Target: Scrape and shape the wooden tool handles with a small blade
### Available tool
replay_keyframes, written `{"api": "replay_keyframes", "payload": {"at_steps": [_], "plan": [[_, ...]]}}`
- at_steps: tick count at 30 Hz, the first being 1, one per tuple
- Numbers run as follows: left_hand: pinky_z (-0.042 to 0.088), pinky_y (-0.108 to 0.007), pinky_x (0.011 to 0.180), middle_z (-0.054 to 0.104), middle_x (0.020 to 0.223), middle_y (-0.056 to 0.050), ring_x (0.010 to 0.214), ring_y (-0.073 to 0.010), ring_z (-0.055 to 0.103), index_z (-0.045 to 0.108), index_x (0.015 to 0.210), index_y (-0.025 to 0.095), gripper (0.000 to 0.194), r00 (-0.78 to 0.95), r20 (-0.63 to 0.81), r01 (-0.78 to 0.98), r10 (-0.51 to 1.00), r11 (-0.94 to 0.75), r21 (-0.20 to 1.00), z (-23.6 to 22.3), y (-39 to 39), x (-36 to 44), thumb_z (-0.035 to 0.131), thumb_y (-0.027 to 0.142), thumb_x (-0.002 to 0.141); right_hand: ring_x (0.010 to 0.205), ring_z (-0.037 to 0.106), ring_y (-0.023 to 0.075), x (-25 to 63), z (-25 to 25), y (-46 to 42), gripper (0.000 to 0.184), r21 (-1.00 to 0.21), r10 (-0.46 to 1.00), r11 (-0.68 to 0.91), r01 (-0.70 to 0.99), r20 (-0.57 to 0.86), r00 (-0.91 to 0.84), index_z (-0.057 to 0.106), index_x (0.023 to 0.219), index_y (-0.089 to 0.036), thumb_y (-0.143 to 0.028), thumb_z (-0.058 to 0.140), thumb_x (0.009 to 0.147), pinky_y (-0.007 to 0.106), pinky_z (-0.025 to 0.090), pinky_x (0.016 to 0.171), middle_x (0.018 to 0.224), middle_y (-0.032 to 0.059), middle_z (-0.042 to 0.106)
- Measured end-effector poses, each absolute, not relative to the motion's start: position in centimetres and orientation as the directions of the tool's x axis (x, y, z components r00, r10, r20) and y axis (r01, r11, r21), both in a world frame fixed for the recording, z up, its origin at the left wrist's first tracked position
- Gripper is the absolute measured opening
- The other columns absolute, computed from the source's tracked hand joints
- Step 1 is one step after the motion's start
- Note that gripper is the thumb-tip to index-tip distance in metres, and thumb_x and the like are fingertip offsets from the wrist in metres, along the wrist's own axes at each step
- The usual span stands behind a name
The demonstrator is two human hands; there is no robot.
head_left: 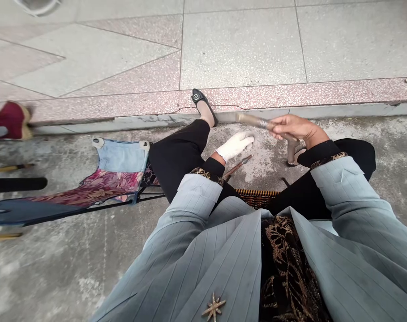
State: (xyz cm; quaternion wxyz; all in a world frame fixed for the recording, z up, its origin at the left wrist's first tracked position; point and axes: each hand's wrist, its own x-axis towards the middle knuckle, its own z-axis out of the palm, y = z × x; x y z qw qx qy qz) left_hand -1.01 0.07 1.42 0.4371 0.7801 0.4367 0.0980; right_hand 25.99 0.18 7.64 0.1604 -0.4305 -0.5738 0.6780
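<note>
My right hand [293, 127], bare, is closed around a wooden-handled stick tool [255, 120] with wire wound round its middle. The tool points left and its pale end is blurred. Below that hand a greyish-brown upright piece [291, 151] shows; I cannot tell whether it belongs to the tool. My left hand [236, 145] wears a white knitted glove, its fingers curled together just below and left of the tool's end. What it holds, if anything, is hidden. Under it a thin brown stick [238, 167] lies slanted, close to the ground.
I sit on a woven seat [257, 197] with knees apart. To the left stands a folding chair [119, 156] with blue and flowered fabric. A raised tiled step [243, 49] runs ahead, with my black shoe [203, 105] at its edge. Another person's red shoe [11, 120] is far left.
</note>
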Motion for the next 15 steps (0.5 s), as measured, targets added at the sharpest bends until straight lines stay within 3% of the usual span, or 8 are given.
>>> {"api": "replay_keyframes", "payload": {"at_steps": [2,6,10,13,15], "plan": [[0.057,-0.044,0.078,0.07,0.082,-0.01,0.082,-0.0235,0.071,0.072,0.106,0.021,0.038,0.605,-0.254,0.593,0.754,-0.214,0.776,0.8,0.1,-1.0,0.05,0.051,0.097,0.07,0.053,0.013,26.3,7.3,0.5,0.046,-0.915,0.838,-0.328,0.236,-0.397,-0.374,0.07,0.103,-0.015,-0.053,0.082,0.08,0.028,0.049,0.069,0.082,0.0022,0.065],[0.055,-0.047,0.076,0.07,0.084,-0.008,0.09,-0.0281,0.073,0.074,0.103,0.024,0.032,0.621,-0.273,0.617,0.734,-0.243,0.749,0.1,0.4,-0.8,0.062,0.05,0.089,0.071,0.055,0.0148,26.0,6.3,0.9,0.017,-0.858,0.865,-0.44,0.265,-0.484,-0.134,0.068,0.1,-0.015,-0.031,0.071,0.092,0.03,0.051,0.07,0.081,0.0047,0.064],[0.054,-0.048,0.08,0.072,0.089,-0.007,0.101,-0.0311,0.072,0.077,0.102,0.027,0.029,0.632,-0.276,0.63,0.724,-0.273,0.728,0.3,0.6,-0.6,0.07,0.047,0.081,0.078,0.063,0.0198,25.7,5.6,1.1,0.029,-0.743,0.846,-0.438,0.506,-0.531,-0.046,0.071,0.12,-0.012,-0.027,0.06,0.098,0.033,0.055,0.073,0.09,0.01,0.07],[0.054,-0.046,0.081,0.073,0.09,-0.006,0.104,-0.0306,0.072,0.077,0.098,0.028,0.024,0.645,-0.273,0.63,0.714,-0.294,0.718,0.9,0.6,-0.8,0.067,0.043,0.081,0.091,0.068,0.0253,25.2,5.4,1.2,0.04,-0.531,0.841,-0.313,0.787,-0.54,-0.03,0.07,0.131,-0.012,-0.033,0.057,0.1,0.036,0.055,0.079,0.104,0.0142,0.074],[0.054,-0.044,0.081,0.074,0.091,-0.005,0.103,-0.0292,0.071,0.077,0.095,0.029,0.022,0.654,-0.264,0.626,0.709,-0.31,0.716,1.4,0.5,-0.9,0.065,0.041,0.082,0.099,0.068,0.0283,24.6,5.4,1.1,0.039,-0.387,0.824,-0.205,0.899,-0.564,-0.055,0.073,0.128,-0.012,-0.034,0.061,0.099,0.038,0.053,0.083,0.111,0.0162,0.074]]}}
